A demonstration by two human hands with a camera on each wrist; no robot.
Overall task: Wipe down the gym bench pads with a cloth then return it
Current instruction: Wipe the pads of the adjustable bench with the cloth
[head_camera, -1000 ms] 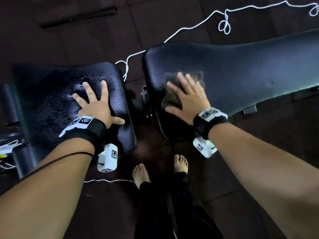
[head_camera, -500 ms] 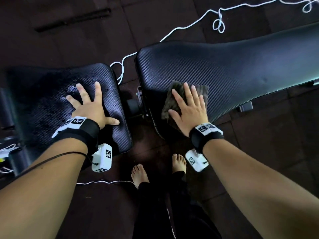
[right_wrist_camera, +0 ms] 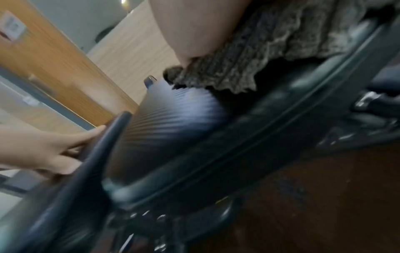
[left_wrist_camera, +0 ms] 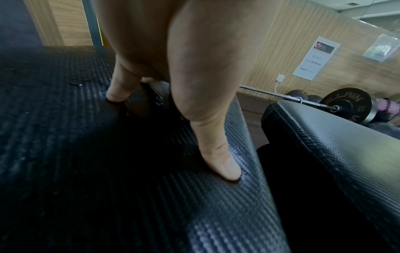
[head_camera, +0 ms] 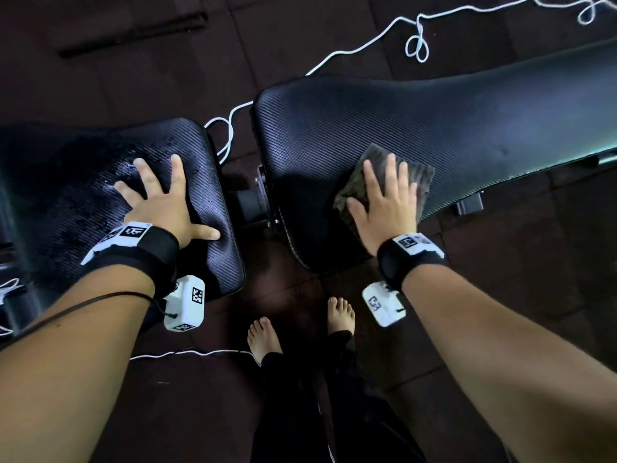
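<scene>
A black textured seat pad (head_camera: pixel 83 195) lies at the left, wet in patches; the long back pad (head_camera: pixel 434 121) lies at the right. My left hand (head_camera: pixel 160 202) rests flat on the seat pad (left_wrist_camera: pixel 108 171) with fingers spread, its thumb (left_wrist_camera: pixel 218 159) pressing near the pad's right edge. My right hand (head_camera: pixel 384 202) presses flat on a dark grey cloth (head_camera: pixel 417 172) at the near edge of the back pad. In the blurred right wrist view the cloth (right_wrist_camera: pixel 270 51) is bunched under the palm on the back pad (right_wrist_camera: pixel 173 119), and my left hand (right_wrist_camera: pixel 43 150) shows at the left.
A white cord (head_camera: pixel 367 45) snakes across the dark floor behind the bench. My bare feet (head_camera: pixel 263 339) stand between the pads. The bench's hinge and frame (head_camera: pixel 253 202) sit in the gap. A barbell with a weight plate (left_wrist_camera: pixel 346 104) lies by the wood-panelled wall.
My right hand has slid the cloth toward me, from the middle of the back pad down to its near edge. The left hand has stayed planted on the seat pad.
</scene>
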